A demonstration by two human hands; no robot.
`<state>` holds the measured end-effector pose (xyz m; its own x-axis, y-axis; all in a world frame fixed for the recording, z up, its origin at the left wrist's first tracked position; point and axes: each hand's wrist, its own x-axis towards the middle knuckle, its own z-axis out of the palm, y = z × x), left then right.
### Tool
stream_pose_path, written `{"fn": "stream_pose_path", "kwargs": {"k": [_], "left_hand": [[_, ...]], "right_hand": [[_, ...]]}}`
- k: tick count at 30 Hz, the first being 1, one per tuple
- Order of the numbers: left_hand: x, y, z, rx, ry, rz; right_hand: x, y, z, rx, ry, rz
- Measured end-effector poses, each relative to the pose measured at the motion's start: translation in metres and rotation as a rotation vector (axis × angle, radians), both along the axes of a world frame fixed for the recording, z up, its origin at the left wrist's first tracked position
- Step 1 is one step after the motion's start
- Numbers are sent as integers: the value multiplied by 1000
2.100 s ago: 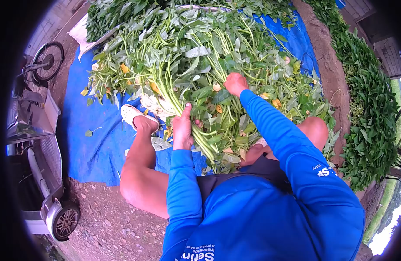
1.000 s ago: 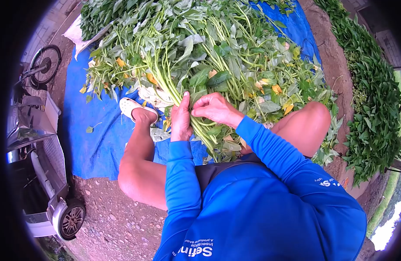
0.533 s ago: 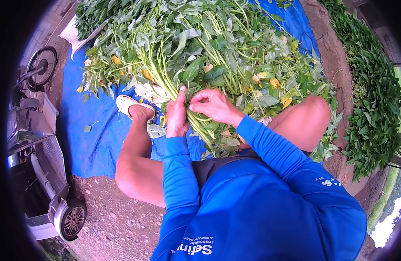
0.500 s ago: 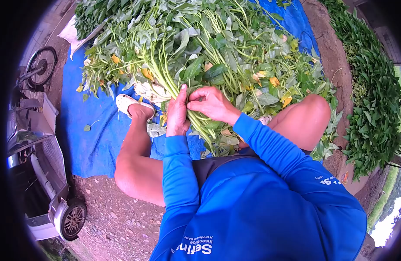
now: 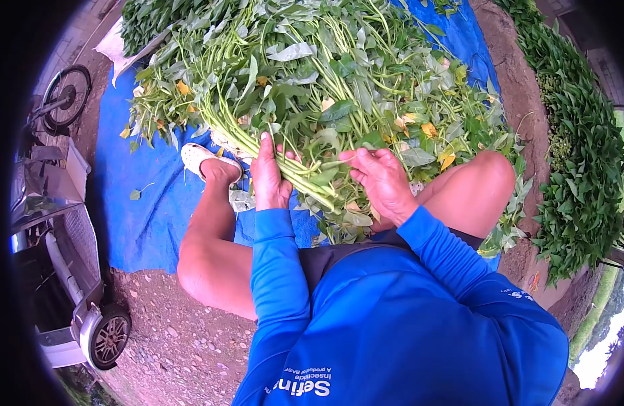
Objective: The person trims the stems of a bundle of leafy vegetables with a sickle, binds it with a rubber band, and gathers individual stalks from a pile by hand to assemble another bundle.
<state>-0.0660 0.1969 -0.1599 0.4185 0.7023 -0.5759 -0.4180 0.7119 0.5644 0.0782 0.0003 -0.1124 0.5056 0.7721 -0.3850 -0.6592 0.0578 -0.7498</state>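
Observation:
My left hand is closed around a bunch of water spinach stems, which slants from upper left to lower right over my lap. The cut-looking pale ends point toward my body, and the leafy part merges with the pile beyond. To the right of the bunch, my right hand pinches a thin stem between thumb and forefinger. That stem reaches back toward the bunch; whether it is still joined to it I cannot tell. In front of both hands spreads a large heap of water spinach with some yellowed leaves.
A blue tarp lies under the heap. My foot in a pale clog rests on it at left. A bicycle wheel and a vehicle wheel stand farther left. More leafy greens line the right side.
My right hand has drawn away from the bunch to the right and toward me, with a thin stem in its fingers. The bunch in my left hand has tilted further left.

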Motion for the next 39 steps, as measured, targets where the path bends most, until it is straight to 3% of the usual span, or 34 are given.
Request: {"fn": "stream_pose_path", "kwargs": {"k": [2, 5, 8, 10, 12, 16, 18, 19, 20, 22, 24, 26, 28, 31, 34, 35, 39], "left_hand": [[-6, 8, 1, -5, 79, 127], [-4, 6, 33, 86, 107, 56], [9, -2, 38, 117, 67, 7], [12, -7, 41, 132, 47, -12], [10, -11, 40, 224, 73, -4], [1, 1, 46, 235, 98, 140], [-3, 8, 52, 235, 89, 128], [-5, 11, 54, 250, 73, 118], [-6, 10, 58, 242, 72, 114], [-1, 13, 65, 241, 55, 116], [6, 17, 57, 229, 55, 55], [12, 13, 51, 214, 104, -38], [21, 4, 50, 204, 120, -38], [16, -6, 43, 191, 222, -82], [10, -8, 33, 154, 267, -74], [11, -6, 28, 145, 263, -68], [17, -8, 29, 119, 266, -72]], "right_hand": [[19, -24, -6, 90, 137, -109], [36, -33, 22, -273, -101, 14], [25, -10, 26, -359, -215, 476], [-5, 7, 7, -269, -344, 519], [-18, 16, -20, -168, -553, 457], [4, -5, -7, -471, -648, 319], [49, -10, 10, -577, -560, 184], [86, -19, -4, -661, -675, 134], [117, -32, -9, -840, -1151, 155], [128, -26, -16, -1093, -1744, -6], [139, -1, -26, -813, -1597, -52], [111, 36, -44, -691, -1089, 254], [90, 62, -89, -891, -1272, 284], [84, 86, -121, -915, -1258, 174], [85, 85, -119, -791, -1170, 10], [89, 81, -113, -810, -1039, 139], [100, 83, -137, -812, -1090, 133]]}}
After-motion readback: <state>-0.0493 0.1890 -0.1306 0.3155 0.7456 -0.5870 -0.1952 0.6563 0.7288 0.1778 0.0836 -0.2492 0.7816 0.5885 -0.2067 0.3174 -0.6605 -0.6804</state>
